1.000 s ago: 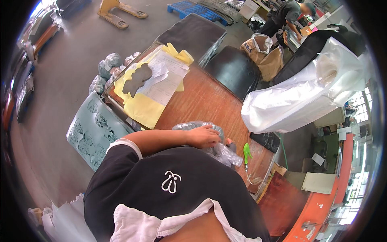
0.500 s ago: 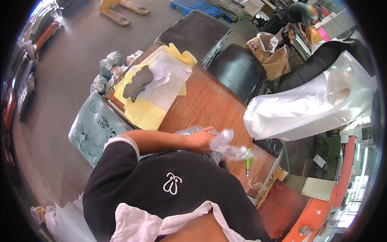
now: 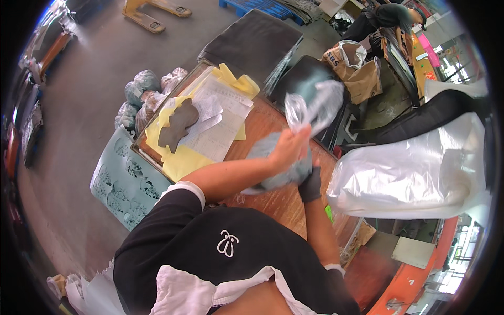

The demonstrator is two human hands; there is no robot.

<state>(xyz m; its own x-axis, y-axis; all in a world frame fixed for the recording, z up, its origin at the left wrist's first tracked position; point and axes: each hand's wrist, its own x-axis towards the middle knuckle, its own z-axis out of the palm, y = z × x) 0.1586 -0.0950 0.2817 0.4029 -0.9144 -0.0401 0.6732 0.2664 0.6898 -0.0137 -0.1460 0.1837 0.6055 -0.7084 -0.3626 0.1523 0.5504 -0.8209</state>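
A clear plastic bag (image 3: 270,181) with grey contents, smeared by motion, is over the wooden table in front of me. My left hand (image 3: 292,152), bare, is closed around its gathered neck, and the loose top of the bag flares up and away beyond the fingers. My right hand (image 3: 311,185), in a dark glove, presses on the bag's right side; its fingertips are partly hidden against the plastic. Just beside my right forearm a bright green tool (image 3: 329,212) shows in part on the table.
Papers (image 3: 223,115), a yellow sheet (image 3: 189,165) and a dark cut-out shape (image 3: 178,125) cover the table's left end. Tied bags (image 3: 142,86) stand beyond it. On the right lies a big plastic roll (image 3: 404,184). Black-wrapped stacks (image 3: 249,44) are behind; a person (image 3: 391,18) bends far right.
My left hand has moved up and right and now grips the bag's neck. The gloved right hand has come into sight at the bag's side. The loose plastic has swung away from me.
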